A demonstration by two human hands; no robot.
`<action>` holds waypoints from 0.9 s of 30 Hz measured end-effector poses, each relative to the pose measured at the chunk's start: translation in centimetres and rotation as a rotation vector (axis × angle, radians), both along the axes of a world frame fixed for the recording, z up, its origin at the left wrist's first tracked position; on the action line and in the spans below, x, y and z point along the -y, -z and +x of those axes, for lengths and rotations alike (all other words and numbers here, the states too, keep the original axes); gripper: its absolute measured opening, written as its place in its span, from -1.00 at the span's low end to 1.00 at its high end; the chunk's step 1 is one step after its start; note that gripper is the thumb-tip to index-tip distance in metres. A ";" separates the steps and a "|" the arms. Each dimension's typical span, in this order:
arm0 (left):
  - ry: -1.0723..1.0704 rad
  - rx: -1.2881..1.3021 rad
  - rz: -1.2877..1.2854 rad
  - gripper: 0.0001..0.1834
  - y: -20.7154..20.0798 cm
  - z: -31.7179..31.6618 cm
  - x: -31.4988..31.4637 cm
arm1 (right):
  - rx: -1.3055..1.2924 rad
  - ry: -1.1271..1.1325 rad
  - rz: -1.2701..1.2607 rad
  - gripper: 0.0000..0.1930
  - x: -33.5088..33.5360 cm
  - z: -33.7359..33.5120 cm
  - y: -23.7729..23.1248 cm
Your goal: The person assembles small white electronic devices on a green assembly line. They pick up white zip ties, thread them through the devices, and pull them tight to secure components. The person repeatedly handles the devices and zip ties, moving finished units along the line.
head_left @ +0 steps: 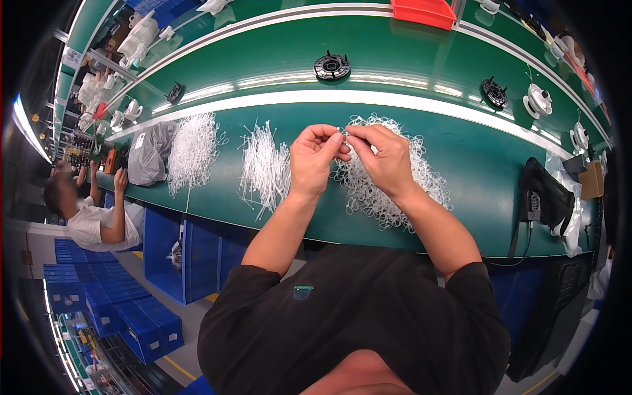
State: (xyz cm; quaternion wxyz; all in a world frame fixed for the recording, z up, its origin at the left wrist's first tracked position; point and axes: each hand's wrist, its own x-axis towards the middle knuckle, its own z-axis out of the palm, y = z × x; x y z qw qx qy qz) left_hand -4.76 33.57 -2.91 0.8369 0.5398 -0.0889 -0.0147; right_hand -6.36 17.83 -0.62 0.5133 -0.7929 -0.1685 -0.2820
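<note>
My left hand (315, 157) and my right hand (387, 158) meet above the bench, fingertips pinched together. Between them is a small bit of a white cable tie (343, 134), mostly hidden by the fingers. Under and beside my right hand spreads a pile of looped white cable ties (395, 191). Left of my left hand lies a pile of straight white cable ties (265, 164). Farther left is a heap of thin white ties (195, 151), many of them curled.
Black round parts (332, 67) sit spaced along the green strip beyond the bench's pale edge, with a red tray (424, 12) behind. A grey bag (150, 155) lies at left, near a seated person (102, 220). At right are a black mesh bag (546, 191) and blue bins (141, 322) stand lower left.
</note>
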 end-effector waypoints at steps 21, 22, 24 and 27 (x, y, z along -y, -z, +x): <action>0.017 0.135 0.393 -0.90 1.1 0.1 -1.2 | -0.191 -0.097 0.010 -0.75 -0.3 0.6 0.4; 0.034 0.141 0.416 -0.90 1.0 0.1 -1.2 | -0.214 -0.103 0.008 -0.75 -0.1 0.6 0.5; 0.061 0.174 0.510 -0.89 1.0 0.2 -1.7 | -0.258 -0.118 0.012 -0.76 0.1 0.6 0.6; -0.008 0.220 0.721 -0.84 0.8 1.0 -2.9 | -0.288 -0.076 -0.173 -0.82 1.6 0.7 1.2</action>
